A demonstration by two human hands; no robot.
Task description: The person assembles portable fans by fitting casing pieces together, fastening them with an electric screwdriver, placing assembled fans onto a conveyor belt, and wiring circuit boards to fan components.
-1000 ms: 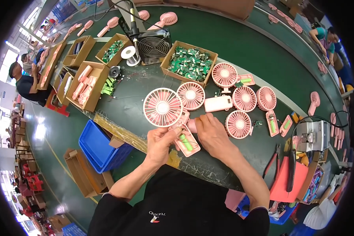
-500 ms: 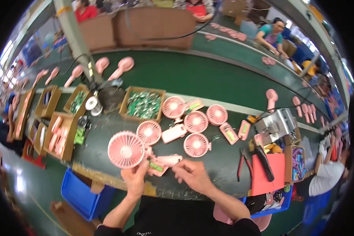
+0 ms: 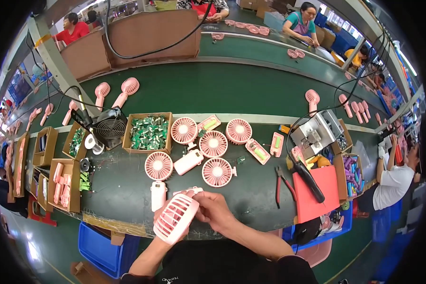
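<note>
Close to the bench's front edge, my left hand (image 3: 160,242) is wrapped round a pink handheld fan (image 3: 176,218), its slatted round grille tilted up and toward me. Most of the left fingers are behind the fan head. My right hand (image 3: 217,215) is closed against the fan's handle end, fingertips bent in; exactly what they pinch is hidden. Just beyond lies another pink fan (image 3: 159,166) with its handle pointing toward me. More pink fans (image 3: 217,172) lie together in the middle of the bench, some with opened handles showing a green cell or board.
A cardboard box of green circuit boards (image 3: 149,132) stands behind the fans. To the left is a box of pink handle parts (image 3: 64,185). On the right are red-handled pliers (image 3: 285,186), a black-handled tool (image 3: 310,182) on a red sheet, and a metal fixture (image 3: 316,135). A green conveyor (image 3: 213,87) runs behind.
The held fan has swung from facing up at the left to a tilted pose closer to my body. Both hands have drawn together around it. The head view has shifted.
</note>
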